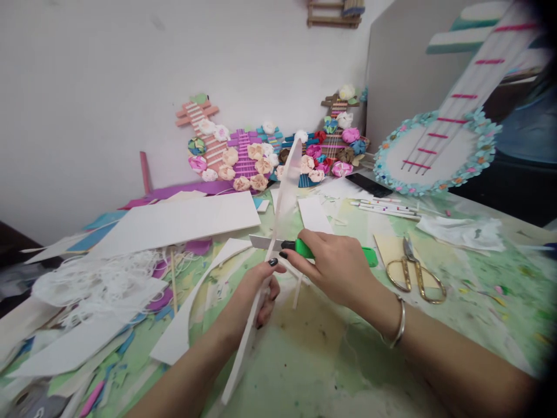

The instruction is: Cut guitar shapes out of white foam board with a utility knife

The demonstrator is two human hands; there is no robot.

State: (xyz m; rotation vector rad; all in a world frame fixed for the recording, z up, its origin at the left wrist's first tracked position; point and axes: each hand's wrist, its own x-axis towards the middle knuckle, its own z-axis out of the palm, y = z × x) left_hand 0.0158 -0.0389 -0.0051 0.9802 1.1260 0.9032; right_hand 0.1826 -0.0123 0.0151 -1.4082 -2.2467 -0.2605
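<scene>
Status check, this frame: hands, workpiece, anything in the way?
Left hand grips white strip, tilted upright. Right hand holds green knife, blade across the strip. Scissors lie apart, rightward.

Bright, even light washes my paint-stained green tabletop (pixel 313 360) — shadows faint and soft. The wide lens bows the edges, the right corners go dark, and the white flower-rimmed cardboard guitar (pixel 435 154) blurs.

- Left hand (pixel 255 293) sat low, forearm slanting up from below — fingers curled closed, thumb raised.
- Right hand (pixel 337 267) was just beside it, knuckles up, fingers clenched, forearm in from the right.
</scene>
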